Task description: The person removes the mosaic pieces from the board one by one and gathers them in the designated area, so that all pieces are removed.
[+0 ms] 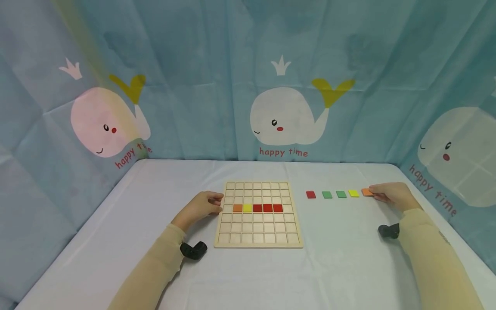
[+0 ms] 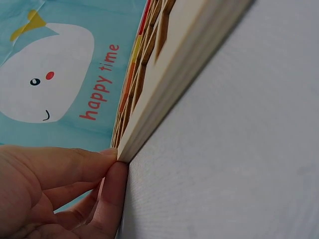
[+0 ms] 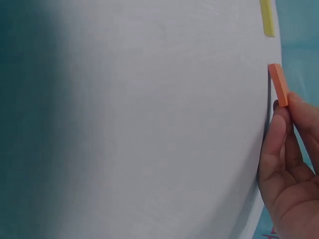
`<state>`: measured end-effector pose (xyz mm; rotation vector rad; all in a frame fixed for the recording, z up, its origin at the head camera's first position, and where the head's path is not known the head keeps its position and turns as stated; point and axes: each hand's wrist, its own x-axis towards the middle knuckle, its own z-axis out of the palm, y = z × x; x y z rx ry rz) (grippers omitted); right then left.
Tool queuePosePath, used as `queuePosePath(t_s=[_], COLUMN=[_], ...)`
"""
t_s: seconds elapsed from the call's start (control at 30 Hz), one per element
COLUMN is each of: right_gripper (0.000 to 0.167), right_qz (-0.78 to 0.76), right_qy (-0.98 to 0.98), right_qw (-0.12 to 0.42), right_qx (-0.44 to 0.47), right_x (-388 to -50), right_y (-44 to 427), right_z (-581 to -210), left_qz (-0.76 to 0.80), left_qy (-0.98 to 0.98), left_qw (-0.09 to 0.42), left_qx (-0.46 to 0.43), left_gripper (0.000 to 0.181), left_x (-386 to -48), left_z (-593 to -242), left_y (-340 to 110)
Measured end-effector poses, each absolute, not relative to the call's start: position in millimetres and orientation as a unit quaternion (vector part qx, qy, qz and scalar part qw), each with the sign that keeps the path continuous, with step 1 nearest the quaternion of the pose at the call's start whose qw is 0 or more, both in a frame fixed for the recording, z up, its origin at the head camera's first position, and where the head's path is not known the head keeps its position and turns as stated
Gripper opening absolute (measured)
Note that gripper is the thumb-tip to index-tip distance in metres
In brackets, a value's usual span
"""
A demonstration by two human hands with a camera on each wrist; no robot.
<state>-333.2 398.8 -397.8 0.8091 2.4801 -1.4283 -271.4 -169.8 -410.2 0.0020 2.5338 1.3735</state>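
A square wooden grid board [image 1: 258, 246] lies on the table, its middle row holding an orange tile [image 1: 237, 208], a yellow tile [image 1: 247, 208] and three red tiles [image 1: 268, 208]. At the board's left edge, my left hand [image 1: 200, 207] grips the rim with thumb and fingertips; the left wrist view shows the fingertips against the wooden edge [image 2: 164, 94]. To the right, my right hand [image 1: 393, 196] pinches an orange tile [image 3: 279, 84] by one end. That tile looks slightly raised off the cloth, with a shadow under it.
Left of the pinched tile runs a row of loose tiles: a yellow tile [image 1: 353, 193], two green tiles [image 1: 334, 194] and a red tile [image 1: 311, 195]. A white cloth [image 1: 248, 280] covers the table. Blue whale-print curtains [image 1: 201, 86] enclose the back and sides.
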Motion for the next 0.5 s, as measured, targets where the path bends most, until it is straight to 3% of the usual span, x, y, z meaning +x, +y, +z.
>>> queuePosePath(t_s=[0.2, 0.5], right_gripper=[0.058, 0.056], right_qz=[-0.468, -0.451], right_qy=[0.827, 0.840], right_qw=[0.064, 0.087], right_qx=[0.304, 0.288], right_x=[-337.5, -334.7], right_y=[392.9, 394.1], right_z=[-395.9, -394.5], left_qz=[0.472, 0.471], left_qy=[0.872, 0.873], left_qw=[0.130, 0.126], left_qx=[-0.001, 0.005], left_gripper=[0.051, 0.051], left_x=[-272.0, -272.2], left_z=[-408.1, -405.9], left_y=[-170.3, -169.5])
